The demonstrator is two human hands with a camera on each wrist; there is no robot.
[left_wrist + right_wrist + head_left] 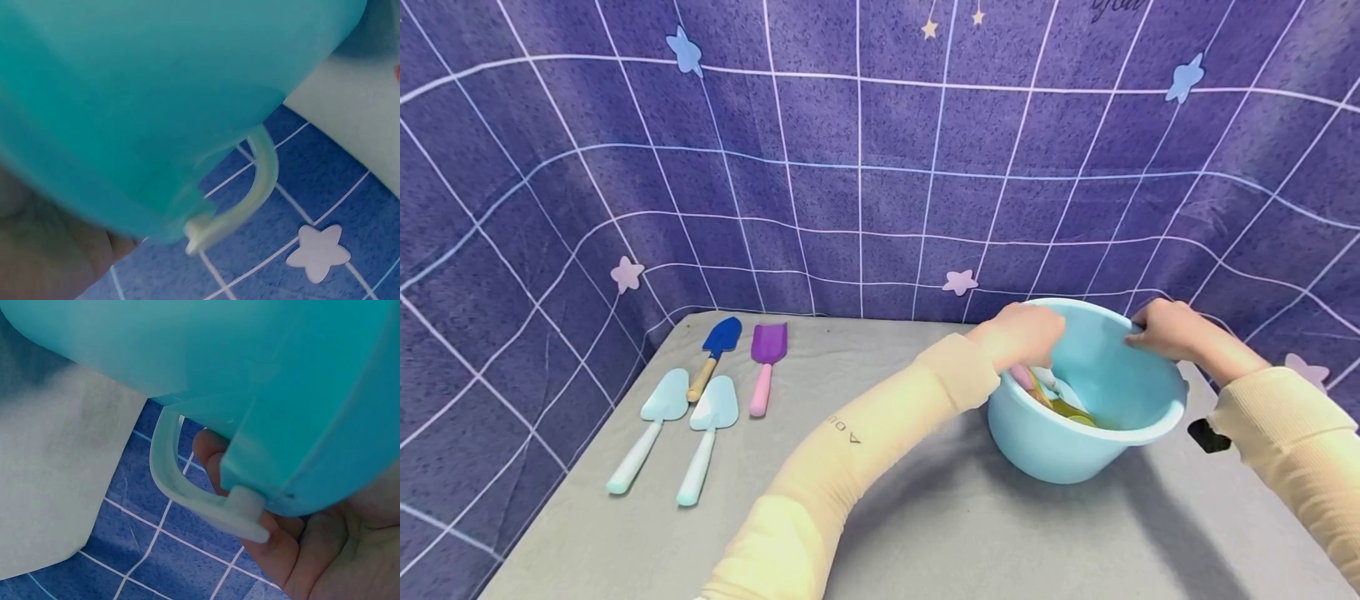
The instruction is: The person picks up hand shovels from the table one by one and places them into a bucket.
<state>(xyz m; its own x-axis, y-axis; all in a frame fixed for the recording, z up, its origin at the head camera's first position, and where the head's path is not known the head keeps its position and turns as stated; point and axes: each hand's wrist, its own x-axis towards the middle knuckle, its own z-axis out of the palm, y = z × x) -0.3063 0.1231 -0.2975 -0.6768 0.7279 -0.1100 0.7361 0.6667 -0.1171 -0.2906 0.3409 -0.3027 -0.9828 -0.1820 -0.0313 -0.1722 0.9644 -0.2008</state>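
Note:
A light blue plastic bucket (pixel 1075 454) is on the right side of the table, its mouth tipped toward me. My left hand (pixel 1022 335) grips its left rim, while my right hand (pixel 1180 333) holds the opposite rim with the thumb on the inside. Curled fingers (pixel 281 544) show beneath the rim in the right wrist view. A pale bail handle (pixel 265 172) hangs from the bucket. Inside lie pink, white and yellow-green items (pixel 1067 408), partly covered by the wall and my left hand. Whether the bucket's base touches the table cannot be told.
At the table's left lie two light blue trowels (pixel 666 396) (pixel 715 404), a dark blue trowel (pixel 722 335) with a wooden-coloured handle, and a purple shovel (pixel 769 342) with a pink handle. A purple gridded curtain (pixel 895 200) with stars hangs behind the grey table (pixel 925 517).

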